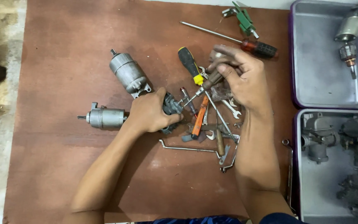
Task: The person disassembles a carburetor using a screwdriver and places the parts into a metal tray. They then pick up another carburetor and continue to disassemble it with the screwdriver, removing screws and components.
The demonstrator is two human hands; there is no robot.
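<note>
So the dark metal part [171, 108] sits about mid-board, clamped in the left hand [149, 113], fingers wrapped tight around it so only its right side shows. The right hand [241, 79] is closed around a brown-handled screwdriver [206, 85], angled down-left with the tip right at the part, looks like it's touching. Just under and beside them there's a messy pile: an orange-handled tool [199, 117], a yellow-and-black screwdriver [190, 64], a few small wrenches [232, 108], and a bent rod [187, 148] nearer the person. A red-handled screwdriver [245, 43] and a green tool [243, 18] lie further up. Two grey starter motors [128, 74] [103, 118] lie left of the hand. All on a brown board [63, 166]. Off to the right, two metal trays [324, 83] hold more motor bits.
</note>
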